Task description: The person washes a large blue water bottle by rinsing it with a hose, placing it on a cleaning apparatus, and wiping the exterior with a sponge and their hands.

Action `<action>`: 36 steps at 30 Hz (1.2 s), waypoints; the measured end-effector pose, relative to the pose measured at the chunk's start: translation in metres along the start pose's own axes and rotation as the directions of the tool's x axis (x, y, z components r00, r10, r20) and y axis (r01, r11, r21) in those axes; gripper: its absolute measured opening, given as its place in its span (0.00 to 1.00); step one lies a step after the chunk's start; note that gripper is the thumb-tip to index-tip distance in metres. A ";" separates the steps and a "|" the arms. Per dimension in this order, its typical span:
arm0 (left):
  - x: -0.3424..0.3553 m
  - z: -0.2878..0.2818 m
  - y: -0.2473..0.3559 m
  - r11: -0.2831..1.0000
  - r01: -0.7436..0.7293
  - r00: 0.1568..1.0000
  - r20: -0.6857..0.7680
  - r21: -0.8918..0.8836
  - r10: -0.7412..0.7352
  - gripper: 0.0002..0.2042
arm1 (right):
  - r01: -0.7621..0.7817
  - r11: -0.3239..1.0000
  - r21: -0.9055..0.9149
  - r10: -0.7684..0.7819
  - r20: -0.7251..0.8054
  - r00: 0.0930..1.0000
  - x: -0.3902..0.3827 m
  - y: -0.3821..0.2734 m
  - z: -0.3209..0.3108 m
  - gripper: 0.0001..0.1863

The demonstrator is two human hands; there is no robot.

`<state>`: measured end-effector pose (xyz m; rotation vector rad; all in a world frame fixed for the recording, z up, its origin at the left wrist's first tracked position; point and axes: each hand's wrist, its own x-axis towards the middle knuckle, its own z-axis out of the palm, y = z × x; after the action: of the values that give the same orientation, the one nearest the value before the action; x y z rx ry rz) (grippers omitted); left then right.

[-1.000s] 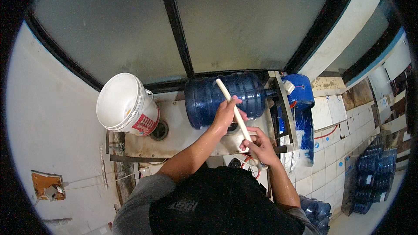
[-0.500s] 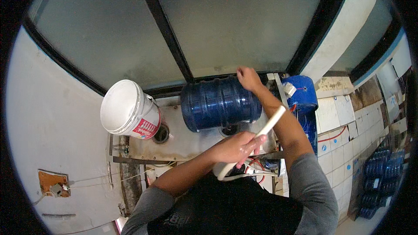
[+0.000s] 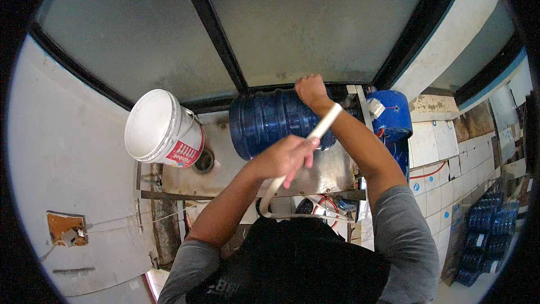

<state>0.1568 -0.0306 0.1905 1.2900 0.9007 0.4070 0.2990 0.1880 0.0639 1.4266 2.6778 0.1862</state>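
Note:
A large blue water jug (image 3: 264, 124) lies on its side on a metal counter (image 3: 225, 183). My left hand (image 3: 287, 160) is closed around a white hose (image 3: 326, 120) in front of the jug. The hose's free end points up and to the right, past my right forearm; below my hand it bends back toward the right. My right hand (image 3: 312, 90) is curled like a fist at the top of the jug's far side, near its right half. Whatever that hand may hold is hidden.
A white bucket (image 3: 152, 126) with a red label stands at the counter's left, beside a round hole (image 3: 204, 161). Frosted window panes (image 3: 304, 28) rise behind. At right are a blue drum (image 3: 391, 112) and white tiles (image 3: 436, 194); several blue jugs (image 3: 486, 233) are stacked farther off.
My left hand has moved up and to the left with the hose, whose tip is now nearer the jug. My right hand has shifted slightly up and left along the jug.

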 end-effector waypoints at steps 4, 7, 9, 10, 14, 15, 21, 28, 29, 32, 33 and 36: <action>0.016 -0.024 -0.008 0.998 0.013 0.979 -0.202 -0.059 -0.025 0.32 | -0.142 0.235 0.962 0.239 0.084 0.967 -0.032 0.004 0.013 0.11; 0.023 -0.029 -0.021 0.981 -0.026 0.963 -0.269 -0.193 -0.028 0.31 | -0.064 -0.685 0.726 0.211 0.282 0.936 -0.044 -0.007 0.012 0.10; 0.033 -0.023 -0.028 0.961 -0.045 0.963 -0.267 -0.274 -0.031 0.30 | 0.022 -0.761 0.649 0.252 0.264 0.931 -0.034 -0.008 0.021 0.10; 0.037 -0.017 -0.032 0.958 -0.021 0.971 -0.232 -0.285 -0.048 0.30 | -0.021 -0.731 0.682 0.223 0.267 0.937 -0.027 -0.005 0.022 0.10; 0.042 0.012 -0.032 0.948 0.015 0.991 -0.124 -0.319 -0.057 0.30 | -0.145 -0.194 0.970 0.311 0.201 0.929 -0.011 -0.003 0.011 0.21; 0.047 0.020 -0.029 0.951 -0.003 0.991 -0.130 -0.310 -0.039 0.30 | -0.082 0.033 0.996 0.376 0.063 0.924 -0.002 0.013 0.034 0.24; 0.055 -0.006 -0.045 0.865 -0.194 0.871 -0.488 -0.463 -0.066 0.30 | -0.138 -0.120 0.983 0.194 0.160 0.968 -0.031 0.007 0.015 0.17; 0.094 -0.046 -0.072 0.579 -0.494 0.626 -0.727 -0.649 -0.282 0.28 | -0.187 -0.469 0.863 0.034 0.229 0.973 -0.121 -0.073 -0.029 0.19; 0.102 -0.056 -0.081 0.509 -0.524 0.601 -0.720 -0.683 -0.347 0.28 | -0.180 -0.397 0.900 0.141 0.254 0.957 -0.132 -0.091 -0.034 0.20; 0.105 -0.068 -0.099 0.449 -0.574 0.581 -0.727 -0.685 -0.366 0.26 | -0.150 0.063 0.987 0.261 0.128 0.957 -0.159 -0.119 -0.055 0.21; 0.107 -0.073 -0.105 0.440 -0.586 0.591 -0.731 -0.680 -0.341 0.25 | -0.156 0.099 0.983 0.280 0.123 0.952 -0.168 -0.127 -0.061 0.20; 0.085 -0.082 -0.093 0.602 -0.438 0.687 -0.680 -0.668 -0.255 0.21 | -0.179 0.279 0.943 0.389 0.059 0.919 -0.190 -0.137 -0.059 0.20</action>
<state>0.1256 0.0579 0.0726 0.2532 1.0941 1.3435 0.2840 -0.0494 0.1067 2.2143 2.6212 -1.6155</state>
